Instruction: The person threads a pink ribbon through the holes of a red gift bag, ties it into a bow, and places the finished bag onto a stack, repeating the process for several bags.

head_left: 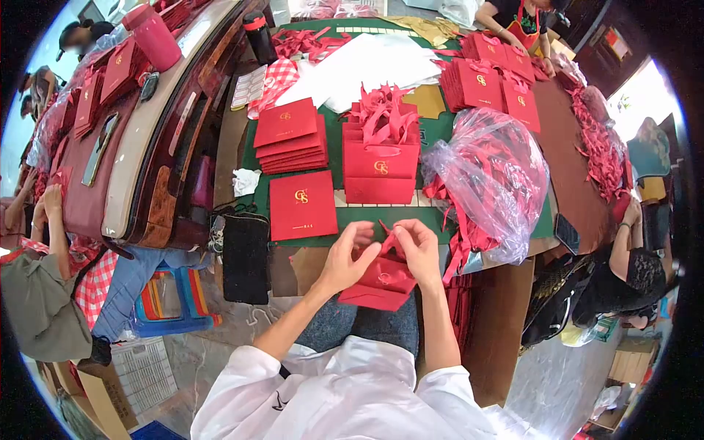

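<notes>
Red bag [375, 295]: just below your fingers, above your thighs [323, 323] and in front of the worktop [568, 180]; it tilts, with its ribbon [389, 246] end up between your two hands.
Left hand [350, 255]: fingers curved and spread, a gap between thumb and forefinger; the thumb tip is at the ribbon, but you cannot tell how firmly it bears on it.
Right hand [416, 251]: thumb and forefinger drawn narrow, pinching the ribbon beside the left thumb.
Weight: the bag looks light, so your fingertips should carry it with little effort.
Walls: they look like thin card, stiff along the folds and likely to crease if you squeeze the middle of a panel.
Ribbon: soft and limp, probably a bit slippery; pinch it close to where it meets the bag, since a loose end would fold away from you.
Hold: steady the bag by its top edge or a side fold, and keep fingertips off the gold print, which might scuff.
Standing bags [380, 170]: beyond your fingers, upright in a close row, ribbons heaped on top; a nudge could lean them.
Flat bags [288, 122]: beyond and to the left of your fingers, stacked; the smooth faces may slide.
Single bag [302, 207]: nearer your left fingers, lying flat; lift it by an edge.
Plastic sack [493, 182]: beyond and to the right of your right fingers, full of ribbons, some spilling out; expect thin, slippery film and tangles.
</notes>
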The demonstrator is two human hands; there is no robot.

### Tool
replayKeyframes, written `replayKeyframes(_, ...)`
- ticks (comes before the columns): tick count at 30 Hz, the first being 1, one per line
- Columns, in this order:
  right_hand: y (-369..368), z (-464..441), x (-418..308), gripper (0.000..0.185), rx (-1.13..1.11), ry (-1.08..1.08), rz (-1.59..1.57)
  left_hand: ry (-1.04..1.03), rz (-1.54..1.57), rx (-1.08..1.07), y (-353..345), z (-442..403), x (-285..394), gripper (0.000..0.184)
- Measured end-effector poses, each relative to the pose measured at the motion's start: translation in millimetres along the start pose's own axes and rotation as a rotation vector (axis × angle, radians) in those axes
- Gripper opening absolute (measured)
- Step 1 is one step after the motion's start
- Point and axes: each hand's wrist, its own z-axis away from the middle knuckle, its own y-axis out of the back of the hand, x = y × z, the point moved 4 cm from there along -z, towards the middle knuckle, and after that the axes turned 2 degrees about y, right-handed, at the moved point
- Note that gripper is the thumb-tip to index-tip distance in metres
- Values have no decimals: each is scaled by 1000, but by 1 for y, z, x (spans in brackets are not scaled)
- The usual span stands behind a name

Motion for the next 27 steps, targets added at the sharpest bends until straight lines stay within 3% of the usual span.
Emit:
replayKeyframes(2, 5, 0, -5, 10, 44, -11, -77, 125, 146, -223, -2, 17, -6, 56)
replayKeyframes(5, 6, -9, -1, 9, 71, 41, -1, 146, 19, -311, -7, 41, -15, 67)
replayKeyframes(6, 7, -13, 1, 10, 46, 49, 47, 55, 96, -244, -10, 40, -12, 68)
replayKeyframes(9, 11, -27, -1, 11, 157, 169, 70, 113, 21, -284, -2, 57, -2, 66)
replayKeyframes(16, 5, -39, 11, 14, 149, 194, 113, 210, 145, -334, 11, 67, -10, 65)
replayKeyframes(21, 17, -29, 11, 27, 169, 131, 66, 123, 291, -246, 27, 42, -4, 68)
replayKeyframes(23, 25, -15, 5, 33, 329, 252, 183, 151, 358, -158, 34, 19, 8, 63)
replayKeyframes(27, 28, 7, 4, 24, 463, 465, 435, -73, 372, -125, 43, -51, 50, 59)
